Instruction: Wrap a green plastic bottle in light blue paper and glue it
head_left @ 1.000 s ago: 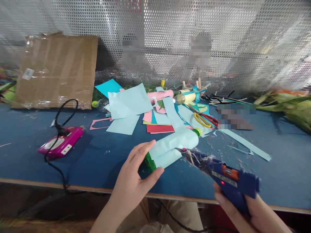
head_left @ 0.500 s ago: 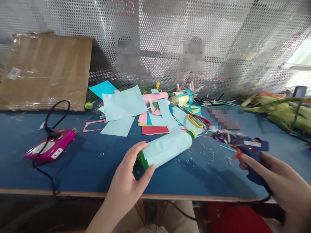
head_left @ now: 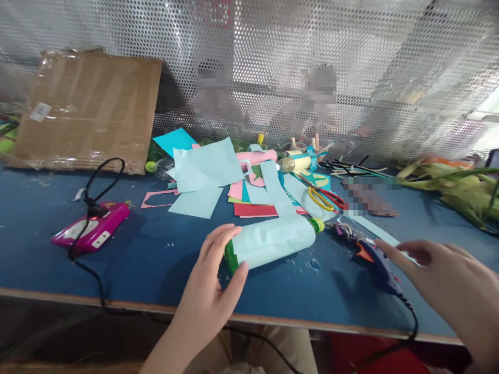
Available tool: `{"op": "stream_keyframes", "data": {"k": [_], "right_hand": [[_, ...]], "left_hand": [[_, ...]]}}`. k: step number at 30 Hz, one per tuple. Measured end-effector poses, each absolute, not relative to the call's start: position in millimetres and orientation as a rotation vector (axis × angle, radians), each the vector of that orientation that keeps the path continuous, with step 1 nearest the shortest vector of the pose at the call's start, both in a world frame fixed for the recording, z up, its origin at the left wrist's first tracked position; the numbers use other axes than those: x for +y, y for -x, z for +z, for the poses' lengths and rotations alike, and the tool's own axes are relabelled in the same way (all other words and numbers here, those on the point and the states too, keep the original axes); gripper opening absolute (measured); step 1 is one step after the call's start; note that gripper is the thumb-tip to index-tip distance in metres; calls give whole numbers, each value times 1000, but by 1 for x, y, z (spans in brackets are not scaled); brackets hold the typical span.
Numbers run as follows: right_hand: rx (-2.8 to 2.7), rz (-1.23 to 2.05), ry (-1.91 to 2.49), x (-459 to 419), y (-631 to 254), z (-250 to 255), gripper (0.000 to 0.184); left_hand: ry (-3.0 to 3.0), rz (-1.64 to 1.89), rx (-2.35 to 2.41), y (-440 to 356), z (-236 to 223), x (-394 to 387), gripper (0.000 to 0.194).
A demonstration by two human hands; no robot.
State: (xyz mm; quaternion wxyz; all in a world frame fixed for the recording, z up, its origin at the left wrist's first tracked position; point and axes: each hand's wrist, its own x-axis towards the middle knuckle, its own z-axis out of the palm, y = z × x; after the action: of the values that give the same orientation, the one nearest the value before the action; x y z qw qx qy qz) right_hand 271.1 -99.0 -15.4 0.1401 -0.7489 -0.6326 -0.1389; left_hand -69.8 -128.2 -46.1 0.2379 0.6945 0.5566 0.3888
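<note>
A green plastic bottle (head_left: 231, 255) wrapped in pale blue paper (head_left: 275, 241) lies on its side on the table, its yellow-green cap (head_left: 318, 225) pointing right. My left hand (head_left: 218, 265) grips its base end, thumb in front and fingers behind. On the right, a dark blue glue gun (head_left: 380, 267) with an orange trigger lies on its side, nozzle toward the cap. My right hand (head_left: 432, 275) is just beside it, fingers loosely stretched out and not wrapped round the handle. Whether the index fingertip touches the gun's body I cannot tell.
Paper sheets (head_left: 206, 166), yellow- and red-handled scissors (head_left: 320, 199) and a paper strip (head_left: 376, 229) lie beyond the bottle. A magenta power strip (head_left: 93, 228) with a black cord sits left. Cardboard (head_left: 93, 114) leans at the back; green husks (head_left: 460, 187) lie right.
My right hand has put the glue gun down on the table and let go of its handle. My left hand stays on the bottle. The view has shifted slightly left.
</note>
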Motion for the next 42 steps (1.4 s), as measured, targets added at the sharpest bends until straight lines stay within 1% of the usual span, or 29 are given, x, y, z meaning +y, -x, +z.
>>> {"op": "stream_keyframes", "data": {"k": [2,5,6,8,10,12,15,20,24,27,36,39,42], "right_hand": [[-1994,-320,1804,-99,-236,-5,33],[-2354,-7,1087,-96,-176,1,31],[-2444,14,949,-93,-160,1,35],[-2551,44,839,-87,-137,1,44],[-2609,67,809,-79,-126,2,49],[-2630,124,794,-72,-124,2,48],[-2612,189,762,-63,-125,1,39],[-2575,180,705,-58,-126,-4,25],[-2565,192,697,-57,-126,-5,26],[-2570,195,695,-58,-127,-5,28],[-2576,197,681,-60,-130,-7,20],[-2575,151,647,-59,-130,-10,18],[-2552,-1,557,-58,-132,-14,18]], "left_hand": [[-1923,1065,1500,70,-46,-127,42],[-1909,1050,1461,70,-46,-125,47],[-1905,1048,1449,70,-45,-125,48],[-1916,1050,1432,70,-45,-123,48],[-1952,1060,1419,70,-45,-123,45],[-1973,1062,1407,70,-46,-122,42],[-1986,1064,1406,70,-47,-122,39],[-1931,1088,1388,69,-46,-121,36],[-1849,1120,1344,69,-45,-121,26],[-1857,1151,1317,70,-46,-122,22],[-1905,1142,1309,72,-47,-122,13],[-1970,1130,1296,73,-48,-122,12],[-2054,1151,1286,73,-48,-121,11]]}}
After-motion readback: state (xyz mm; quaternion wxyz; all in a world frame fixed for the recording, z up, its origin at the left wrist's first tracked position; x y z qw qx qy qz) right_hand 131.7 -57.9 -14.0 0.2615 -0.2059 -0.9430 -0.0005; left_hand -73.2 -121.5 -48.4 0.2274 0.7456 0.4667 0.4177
